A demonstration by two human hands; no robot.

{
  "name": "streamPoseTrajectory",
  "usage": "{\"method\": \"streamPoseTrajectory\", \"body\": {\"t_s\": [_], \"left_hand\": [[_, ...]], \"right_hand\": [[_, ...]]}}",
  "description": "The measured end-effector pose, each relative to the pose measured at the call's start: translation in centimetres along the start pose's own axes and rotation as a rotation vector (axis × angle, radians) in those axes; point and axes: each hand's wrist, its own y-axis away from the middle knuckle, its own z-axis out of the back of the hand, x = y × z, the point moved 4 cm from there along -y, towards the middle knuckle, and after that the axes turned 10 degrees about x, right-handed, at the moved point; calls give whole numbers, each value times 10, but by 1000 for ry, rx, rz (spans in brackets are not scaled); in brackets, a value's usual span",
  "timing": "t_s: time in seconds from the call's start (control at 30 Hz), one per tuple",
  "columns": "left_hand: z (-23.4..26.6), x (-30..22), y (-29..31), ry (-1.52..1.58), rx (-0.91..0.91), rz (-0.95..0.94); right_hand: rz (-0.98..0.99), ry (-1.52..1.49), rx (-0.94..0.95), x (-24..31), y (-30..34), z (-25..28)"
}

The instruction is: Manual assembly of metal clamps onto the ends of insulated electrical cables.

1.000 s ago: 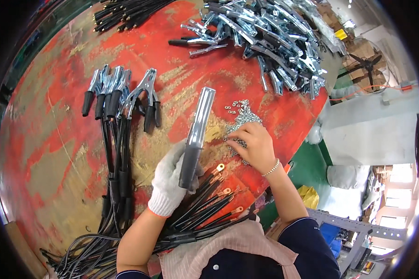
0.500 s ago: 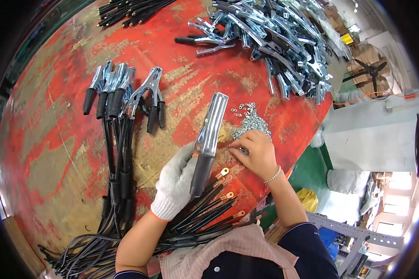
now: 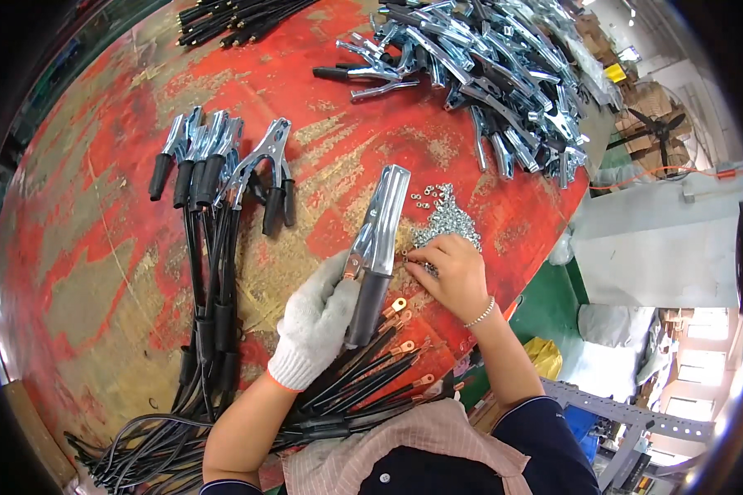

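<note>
We judge cabled clamps (image 3: 215, 136) at 10 o'clock on desk (image 3: 330, 111) done; loose clamps (image 3: 491, 95), 1 o'clock, and lugged cables (image 3: 385, 365), 5 o'clock, remain. Left hand (image 3: 307, 330): grip wrapped round held clamp (image 3: 389, 219) at centre, copper lug (image 3: 352, 266) at it. Right hand (image 3: 454, 276): grip curled beside nuts (image 3: 447, 218), 2 o'clock; can't tell if pinching 1.

no legible text, labels, numbers or signs anywhere in view

Got a black-handled silver metal clamp (image 3: 388, 221) in white-gloved left hand (image 3: 312, 323), bare right hand (image 3: 454, 276) just by tiny silver nuts (image 3: 447, 218).
</note>
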Motion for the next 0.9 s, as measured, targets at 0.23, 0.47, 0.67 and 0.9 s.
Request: {"method": "streamPoseTrajectory", "body": {"t_s": [0.23,0.47,0.67,0.9], "left_hand": [[-1,0,3,-114,18,21],[-4,-8,7,-199,41,40],[-4,-4,7,-185,46,-49],[-3,-5,5,-290,27,-107]], "right_hand": [[54,-3,-22,3,-9,4],[132,-352,-246,52,-18,36],[269,-247,-308,68,-30,36],[267,-241,-293,71,-33,37]]}}
